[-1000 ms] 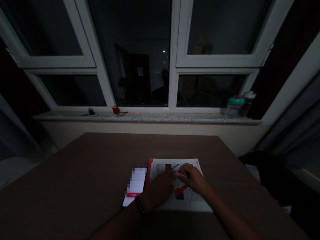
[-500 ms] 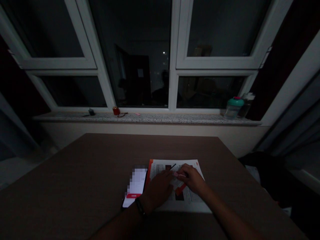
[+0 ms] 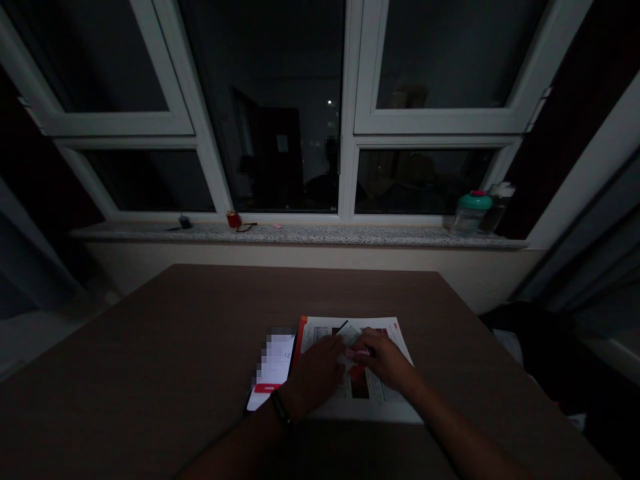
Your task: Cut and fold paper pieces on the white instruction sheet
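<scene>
Handling a pink piece (image 3: 351, 352) and a thin piece (image 3: 352, 333) over a booklet (image 3: 385, 405) with both hands.
Showing a lit phone (image 3: 274, 367) on the table (image 3: 165, 360), just left of the booklet; spreading the left hand (image 3: 320, 367) palm down over the booklet, fingers reaching the thin piece, though gripping or only pressing, cannot tell; baring more of the thin piece's pale upper part between the hands than in the earlier frame, with its dark edge sitting further left and less red showing below; looking flat, pale and tilted against the booklet, too dim for reading any print; pinching the small, dull pink piece between the curled fingertips of the right hand (image 3: 383, 357), over the booklet's middle, close to the left fingers.
</scene>
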A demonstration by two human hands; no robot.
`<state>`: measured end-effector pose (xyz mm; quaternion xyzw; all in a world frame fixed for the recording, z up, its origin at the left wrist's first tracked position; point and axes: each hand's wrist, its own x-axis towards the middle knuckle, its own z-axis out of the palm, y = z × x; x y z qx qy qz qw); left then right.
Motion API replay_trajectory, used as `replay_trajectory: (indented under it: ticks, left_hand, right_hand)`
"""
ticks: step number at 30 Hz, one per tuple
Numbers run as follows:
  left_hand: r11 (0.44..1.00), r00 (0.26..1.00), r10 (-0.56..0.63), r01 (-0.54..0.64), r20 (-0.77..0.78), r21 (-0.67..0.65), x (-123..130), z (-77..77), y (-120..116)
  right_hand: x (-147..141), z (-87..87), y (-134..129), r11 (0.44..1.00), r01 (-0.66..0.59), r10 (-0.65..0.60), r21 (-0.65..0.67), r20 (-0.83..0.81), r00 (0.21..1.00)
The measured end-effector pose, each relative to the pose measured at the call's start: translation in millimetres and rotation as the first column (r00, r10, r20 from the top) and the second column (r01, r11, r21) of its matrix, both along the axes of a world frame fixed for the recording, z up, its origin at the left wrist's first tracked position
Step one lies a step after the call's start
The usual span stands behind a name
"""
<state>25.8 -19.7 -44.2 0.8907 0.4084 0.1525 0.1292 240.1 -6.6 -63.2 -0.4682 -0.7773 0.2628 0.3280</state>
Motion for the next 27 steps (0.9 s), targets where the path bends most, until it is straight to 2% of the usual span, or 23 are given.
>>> replay_trajectory:
  ticks: [5, 12, 19, 25, 27]
  left_hand:
    - [0.999, 0.999, 0.018, -0.017, -0.034, 0.029, -1, -2.7, 2]
    - [1.000, 0.999, 0.002, -0.001, -0.043, 0.030, -1, 0.7, 0]
    - [1.000, 0.999, -0.010, 0.010, -0.041, -0.008, -3, 2.3, 0]
    - [1.000, 0.998, -0.011, 0.010, -0.058, -0.012, -2, 6.3, -2]
    - [1.000, 0.998, -0.013, 0.012, -0.059, -0.015, -2, 7.7, -2]
  right_hand:
    - [-5, 0.2, 5, 1.000, -0.002, 0.002, 0.023, 0.021, 1.000]
    - [1, -1.0, -6, 0.987, -0.151, 0.148, -0.052, -0.059, 0.987]
    - [-2, -2.9, -2, 0.999, -0.009, 0.008, -0.040, -0.022, 1.000]
    - [1, 4.0, -8, 0.987, -0.146, 0.144, -0.072, -0.031, 0.989]
    - [1, 5.1, -10, 0.985, -0.157, 0.155, -0.069, -0.028, 0.987]
